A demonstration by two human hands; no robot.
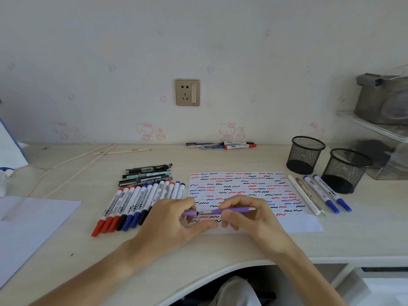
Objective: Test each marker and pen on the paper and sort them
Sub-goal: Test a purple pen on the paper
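A purple pen (234, 210) lies level above the near edge of the test paper (240, 186), which is covered in red, blue and black squiggles. My right hand (249, 215) pinches the pen's barrel. My left hand (176, 219) pinches the purple cap end (189, 213), and a short clear section shows between cap and barrel. A row of whiteboard markers (136, 204) with red, black and blue caps lies left of the paper, with several dark pens (146, 174) behind them. Two blue markers (329, 193) and two thin pens (305, 194) lie right of the paper.
Two black mesh pen cups (305, 154) (344, 171) stand at the right. A few pens and red-capped markers (223, 145) lie by the wall. A blank sheet (28, 226) covers the left desk. A clear shelf unit (384, 129) stands far right. Thin sticks (88, 157) cross the left back.
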